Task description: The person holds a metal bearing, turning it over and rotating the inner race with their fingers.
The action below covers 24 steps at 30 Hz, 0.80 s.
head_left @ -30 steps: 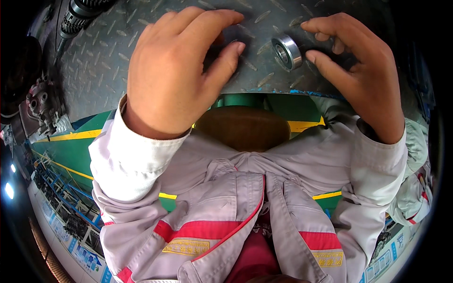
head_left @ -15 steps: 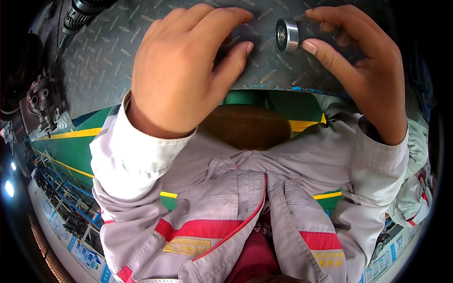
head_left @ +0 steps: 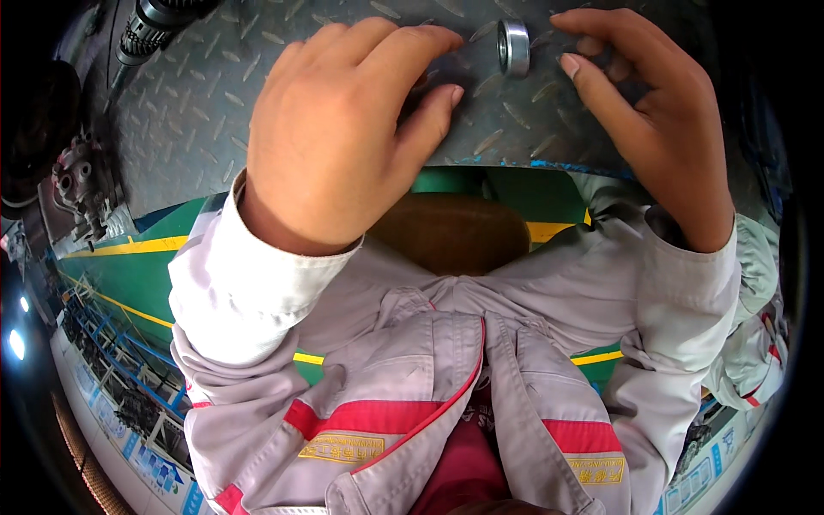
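A small ball bearing (head_left: 515, 49), a silver ring with a dark inner face, stands on its edge on the grey tread-plate tabletop (head_left: 193, 129). My left hand (head_left: 339, 129) is to its left, thumb and forefinger apart with a gap between them and nothing held. On the other side, my right hand (head_left: 657, 107) has its thumb and fingers spread, their tips a short way from the bearing. Neither hand touches it. The left hand's other fingers are partly hidden behind its back.
At the upper left lies a dark geared shaft (head_left: 142, 39). A greasy metal casting (head_left: 79, 180) sits by the table's left edge. Below the front edge is a brown round stool seat (head_left: 455, 232) between my legs. Another person's pale sleeve (head_left: 751, 360) shows at the right.
The bearing has moved slightly up and away on the plate and turned more edge-on. The right thumb has drawn away from it; my left hand has shifted a little right.
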Motion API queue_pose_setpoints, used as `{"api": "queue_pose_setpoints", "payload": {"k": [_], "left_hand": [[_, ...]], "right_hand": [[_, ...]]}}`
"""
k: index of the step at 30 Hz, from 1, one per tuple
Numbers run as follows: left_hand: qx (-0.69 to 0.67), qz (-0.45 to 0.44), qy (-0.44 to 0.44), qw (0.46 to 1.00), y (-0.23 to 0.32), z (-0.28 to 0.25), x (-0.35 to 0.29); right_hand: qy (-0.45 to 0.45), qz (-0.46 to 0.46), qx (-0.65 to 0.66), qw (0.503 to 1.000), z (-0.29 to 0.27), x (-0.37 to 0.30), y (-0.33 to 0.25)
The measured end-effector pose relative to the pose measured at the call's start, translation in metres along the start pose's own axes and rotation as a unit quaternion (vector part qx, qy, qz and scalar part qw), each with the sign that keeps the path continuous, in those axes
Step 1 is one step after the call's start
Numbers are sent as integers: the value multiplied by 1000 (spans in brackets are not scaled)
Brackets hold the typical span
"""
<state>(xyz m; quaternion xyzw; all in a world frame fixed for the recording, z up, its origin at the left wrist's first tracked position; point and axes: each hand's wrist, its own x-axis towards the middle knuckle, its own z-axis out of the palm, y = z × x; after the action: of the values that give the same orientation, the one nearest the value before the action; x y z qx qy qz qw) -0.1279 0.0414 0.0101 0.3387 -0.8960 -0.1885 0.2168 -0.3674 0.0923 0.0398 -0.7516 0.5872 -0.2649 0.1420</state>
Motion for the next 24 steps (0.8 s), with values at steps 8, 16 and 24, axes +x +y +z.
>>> {"api": "queue_pose_setpoints", "payload": {"k": [8,16,24], "left_hand": [[30,15,-3,999,-2,2,-1],[29,21,-8,999,-1,3,0],[27,28,-9,999,1,5,1]], "right_hand": [[-6,9,-4,1000,-2,2,1],[-7,8,7,1000,-1,-2,3],[0,-16,14,1000,0,-2,5]]}}
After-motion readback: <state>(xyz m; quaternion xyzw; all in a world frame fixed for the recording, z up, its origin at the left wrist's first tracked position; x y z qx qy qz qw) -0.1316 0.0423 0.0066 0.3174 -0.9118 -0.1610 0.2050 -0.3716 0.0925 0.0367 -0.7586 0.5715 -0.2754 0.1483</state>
